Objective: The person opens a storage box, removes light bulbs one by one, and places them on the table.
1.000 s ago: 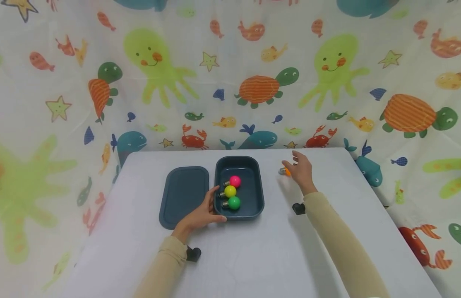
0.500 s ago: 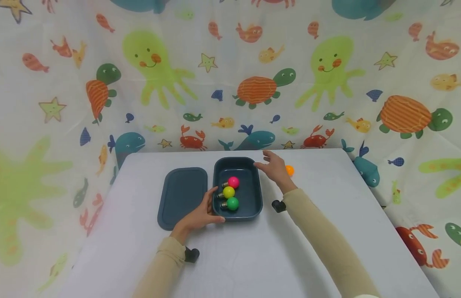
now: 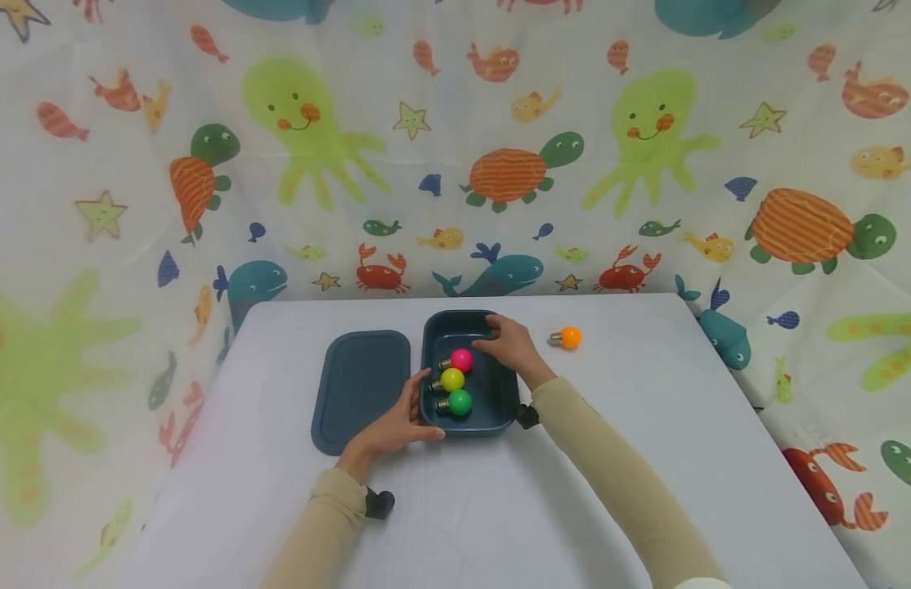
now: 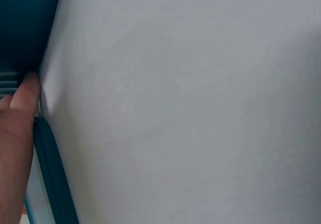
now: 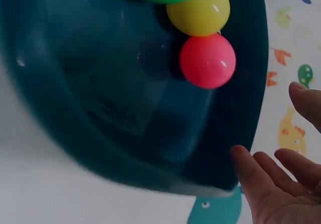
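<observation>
Near the middle of the table in the head view stands a dark blue plastic box [image 3: 503, 398]. In its left half lie a pink light bulb [image 3: 462, 360], a yellow light bulb [image 3: 452, 379] and a green light bulb [image 3: 460, 402], screw bases to the left. My left hand [image 3: 388, 429] holds the box's front left corner, fingers along the left wall and thumb at the front. Above the back right of the box my right hand [image 3: 513, 347] hovers with thumb and fingers spread, holding nothing. An orange light bulb [image 3: 570, 338] lies on the table right of the box.
A flat dark blue lid [image 3: 363, 384] lies on the white table [image 3: 455, 507] just left of the box. Behind the table hangs a curtain [image 3: 441, 98] printed with sea animals.
My right hand has moved left, from beside the orange light bulb to over the box. The orange bulb stays on the table. My left hand keeps its place at the box.
</observation>
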`<move>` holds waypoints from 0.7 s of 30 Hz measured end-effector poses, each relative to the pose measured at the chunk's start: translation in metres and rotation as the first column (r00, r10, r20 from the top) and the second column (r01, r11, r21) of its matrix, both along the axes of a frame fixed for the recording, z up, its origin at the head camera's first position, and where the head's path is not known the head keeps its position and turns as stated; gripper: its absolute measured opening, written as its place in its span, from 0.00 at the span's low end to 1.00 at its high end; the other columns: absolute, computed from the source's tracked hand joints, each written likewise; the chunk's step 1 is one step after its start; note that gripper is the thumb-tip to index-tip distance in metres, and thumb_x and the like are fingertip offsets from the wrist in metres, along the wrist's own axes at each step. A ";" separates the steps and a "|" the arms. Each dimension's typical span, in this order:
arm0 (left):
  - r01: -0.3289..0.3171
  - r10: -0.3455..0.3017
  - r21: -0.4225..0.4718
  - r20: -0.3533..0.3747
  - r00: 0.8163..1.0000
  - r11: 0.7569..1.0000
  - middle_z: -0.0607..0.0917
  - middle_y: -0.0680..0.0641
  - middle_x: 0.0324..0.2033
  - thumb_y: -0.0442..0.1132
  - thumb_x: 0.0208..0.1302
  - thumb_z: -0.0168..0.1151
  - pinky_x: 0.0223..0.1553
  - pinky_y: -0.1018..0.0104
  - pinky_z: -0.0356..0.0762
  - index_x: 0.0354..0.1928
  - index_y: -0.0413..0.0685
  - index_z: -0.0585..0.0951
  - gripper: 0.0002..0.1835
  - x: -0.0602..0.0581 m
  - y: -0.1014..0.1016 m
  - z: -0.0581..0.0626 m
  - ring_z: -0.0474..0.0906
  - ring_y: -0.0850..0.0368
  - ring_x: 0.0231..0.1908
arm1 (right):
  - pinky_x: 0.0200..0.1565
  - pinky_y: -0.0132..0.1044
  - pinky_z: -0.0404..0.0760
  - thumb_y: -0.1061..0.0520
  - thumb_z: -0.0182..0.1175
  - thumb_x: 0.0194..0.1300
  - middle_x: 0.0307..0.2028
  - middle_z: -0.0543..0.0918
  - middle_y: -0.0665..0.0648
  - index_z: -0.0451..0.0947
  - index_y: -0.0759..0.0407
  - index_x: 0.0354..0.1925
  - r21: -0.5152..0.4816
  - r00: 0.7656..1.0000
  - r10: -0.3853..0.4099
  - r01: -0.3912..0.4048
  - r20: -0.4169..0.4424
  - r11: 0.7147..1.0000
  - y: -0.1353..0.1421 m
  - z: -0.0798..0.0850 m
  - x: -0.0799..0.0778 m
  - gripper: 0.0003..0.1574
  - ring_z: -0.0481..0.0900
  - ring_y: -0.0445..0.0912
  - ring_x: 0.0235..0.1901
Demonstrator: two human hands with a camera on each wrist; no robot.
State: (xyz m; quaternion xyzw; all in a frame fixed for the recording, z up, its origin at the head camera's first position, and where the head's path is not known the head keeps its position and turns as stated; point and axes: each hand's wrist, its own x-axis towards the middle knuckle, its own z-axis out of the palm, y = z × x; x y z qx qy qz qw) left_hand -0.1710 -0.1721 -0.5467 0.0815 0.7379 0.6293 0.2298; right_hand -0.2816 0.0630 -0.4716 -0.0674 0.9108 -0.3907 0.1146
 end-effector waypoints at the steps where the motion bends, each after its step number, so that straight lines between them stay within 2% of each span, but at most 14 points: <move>1: 0.000 0.000 0.000 0.000 1.000 1.000 0.46 0.48 0.77 0.38 0.55 0.74 0.71 0.52 0.52 0.75 0.73 0.42 0.58 0.001 0.001 0.000 0.51 0.48 0.74 | 0.61 0.46 0.74 0.51 0.66 0.64 0.66 0.71 0.62 0.64 0.63 0.69 0.003 1.000 0.000 0.000 0.005 1.000 -0.002 -0.002 0.001 0.41 0.72 0.55 0.62; 6: 0.003 -0.003 0.002 -0.003 1.000 1.000 0.45 0.48 0.77 0.39 0.56 0.74 0.71 0.52 0.52 0.75 0.73 0.41 0.58 0.005 0.004 0.000 0.50 0.49 0.74 | 0.59 0.46 0.76 0.52 0.67 0.63 0.63 0.74 0.62 0.67 0.63 0.67 0.031 0.999 -0.005 0.004 0.039 1.000 -0.008 -0.009 0.006 0.39 0.75 0.54 0.57; 10: 0.003 -0.003 0.003 -0.003 1.000 1.000 0.44 0.48 0.77 0.40 0.56 0.74 0.71 0.52 0.52 0.75 0.73 0.41 0.58 0.008 0.006 -0.001 0.50 0.49 0.74 | 0.60 0.47 0.75 0.51 0.68 0.61 0.64 0.73 0.62 0.67 0.62 0.67 0.028 0.997 -0.001 -0.001 0.075 1.000 -0.011 -0.012 0.010 0.40 0.75 0.55 0.58; 21: 0.009 -0.009 -0.004 -0.011 1.000 1.000 0.44 0.46 0.77 0.40 0.55 0.74 0.71 0.52 0.51 0.75 0.70 0.40 0.59 0.010 0.007 0.001 0.50 0.47 0.74 | 0.60 0.48 0.74 0.51 0.68 0.61 0.63 0.74 0.63 0.68 0.64 0.66 0.094 0.998 0.014 -0.020 0.067 0.995 -0.023 -0.013 0.007 0.39 0.74 0.55 0.60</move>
